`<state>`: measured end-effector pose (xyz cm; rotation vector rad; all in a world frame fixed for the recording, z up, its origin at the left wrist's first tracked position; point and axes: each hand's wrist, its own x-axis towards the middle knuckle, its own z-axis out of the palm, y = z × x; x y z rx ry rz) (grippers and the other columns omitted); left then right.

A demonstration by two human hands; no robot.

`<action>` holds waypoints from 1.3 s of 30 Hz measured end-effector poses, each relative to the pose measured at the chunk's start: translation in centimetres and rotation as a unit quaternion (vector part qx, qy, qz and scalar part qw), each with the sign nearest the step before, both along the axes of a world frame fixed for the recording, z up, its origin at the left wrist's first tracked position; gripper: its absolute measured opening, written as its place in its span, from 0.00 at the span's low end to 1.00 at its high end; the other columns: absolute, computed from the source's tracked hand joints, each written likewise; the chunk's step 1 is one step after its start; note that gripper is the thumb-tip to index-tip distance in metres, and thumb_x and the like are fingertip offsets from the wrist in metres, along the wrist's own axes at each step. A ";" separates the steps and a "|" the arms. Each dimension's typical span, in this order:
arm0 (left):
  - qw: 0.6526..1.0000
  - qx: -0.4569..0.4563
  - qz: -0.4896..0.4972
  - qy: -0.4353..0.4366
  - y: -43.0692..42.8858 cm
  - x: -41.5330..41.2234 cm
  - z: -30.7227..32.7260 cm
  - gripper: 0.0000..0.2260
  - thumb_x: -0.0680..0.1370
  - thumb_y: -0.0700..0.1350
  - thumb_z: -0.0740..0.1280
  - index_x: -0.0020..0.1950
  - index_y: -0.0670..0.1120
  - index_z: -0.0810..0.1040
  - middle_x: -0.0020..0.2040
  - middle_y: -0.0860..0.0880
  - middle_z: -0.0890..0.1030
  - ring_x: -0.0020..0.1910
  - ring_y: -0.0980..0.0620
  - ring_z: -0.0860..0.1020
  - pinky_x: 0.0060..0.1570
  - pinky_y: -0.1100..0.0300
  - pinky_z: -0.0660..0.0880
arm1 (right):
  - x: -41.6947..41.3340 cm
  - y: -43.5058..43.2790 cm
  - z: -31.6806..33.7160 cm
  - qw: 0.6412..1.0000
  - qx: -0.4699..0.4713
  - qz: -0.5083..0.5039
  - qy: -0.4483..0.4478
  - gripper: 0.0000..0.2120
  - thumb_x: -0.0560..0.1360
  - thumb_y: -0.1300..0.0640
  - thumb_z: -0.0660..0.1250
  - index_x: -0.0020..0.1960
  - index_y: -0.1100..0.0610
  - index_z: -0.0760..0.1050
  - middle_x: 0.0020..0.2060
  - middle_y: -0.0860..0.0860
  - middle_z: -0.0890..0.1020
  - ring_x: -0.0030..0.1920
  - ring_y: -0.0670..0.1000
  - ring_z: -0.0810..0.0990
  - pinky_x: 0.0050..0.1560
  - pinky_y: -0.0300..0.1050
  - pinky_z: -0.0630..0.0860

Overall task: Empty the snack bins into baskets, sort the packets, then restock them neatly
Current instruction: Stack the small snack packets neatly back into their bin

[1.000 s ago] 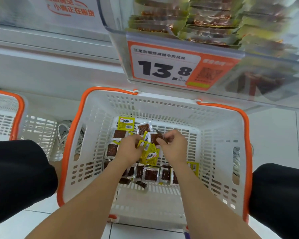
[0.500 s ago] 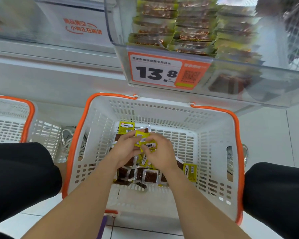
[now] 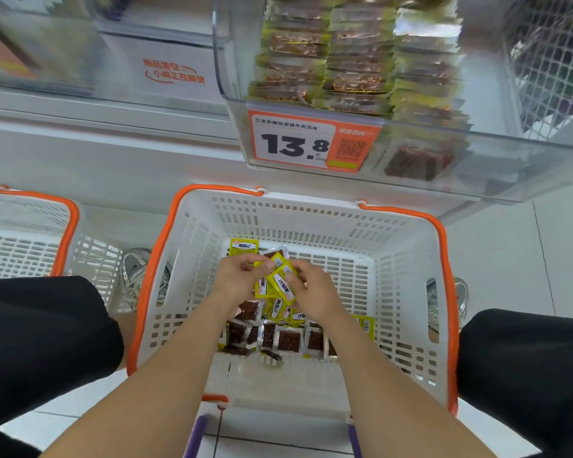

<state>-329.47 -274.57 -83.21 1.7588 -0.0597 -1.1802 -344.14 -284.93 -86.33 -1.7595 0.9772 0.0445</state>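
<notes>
**Both hands meet over the basket, holding a fan of packets**

Both forearms reach forward into the white basket (image 3: pixel 404 259), wrists close together above its middle. The left hand (image 3: pixel 237 279) curls its fingers round a small fan of yellow packets (image 3: pixel 275 287). The right hand (image 3: pixel 315 292) pinches the same fan from the other side, thumb on top. Loose packets (image 3: pixel 288 338) lie on the basket floor beneath the wrists. The clear bin (image 3: pixel 344 77) of stacked packets hangs beyond the basket's far rim.
</notes>
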 end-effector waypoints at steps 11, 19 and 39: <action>0.992 0.012 -0.120 -0.039 -0.6 -0.3 -0.9 0.14 0.80 0.34 0.70 0.62 0.49 0.80 0.57 0.46 0.84 0.50 0.46 0.82 0.49 0.55 0.77 | 0.6 0.5 -0.2 0.994 0.047 0.004 0.096 0.24 0.87 0.47 0.59 0.45 0.63 0.82 0.40 0.52 0.87 0.30 0.52 0.86 0.37 0.50 0.83; 0.985 0.072 -0.126 -0.092 1.0 1.1 -2.5 0.26 0.84 0.32 0.57 0.73 0.59 0.70 0.49 0.42 0.77 0.22 0.57 0.62 0.23 0.63 0.63 | -2.8 -1.5 -2.6 0.968 -0.092 0.152 0.177 0.24 0.77 0.56 0.74 0.71 0.49 0.74 0.67 0.53 0.77 0.68 0.56 0.73 0.68 0.55 0.73; 0.997 0.021 -0.050 0.050 0.0 0.5 -3.9 0.13 0.87 0.45 0.58 0.63 0.58 0.79 0.66 0.51 0.73 0.57 0.51 0.76 0.56 0.42 0.83 | 1.0 -1.9 -1.8 0.968 0.221 -0.116 0.006 0.07 0.76 0.55 0.78 0.53 0.53 0.86 0.48 0.47 0.89 0.51 0.50 0.88 0.56 0.54 0.83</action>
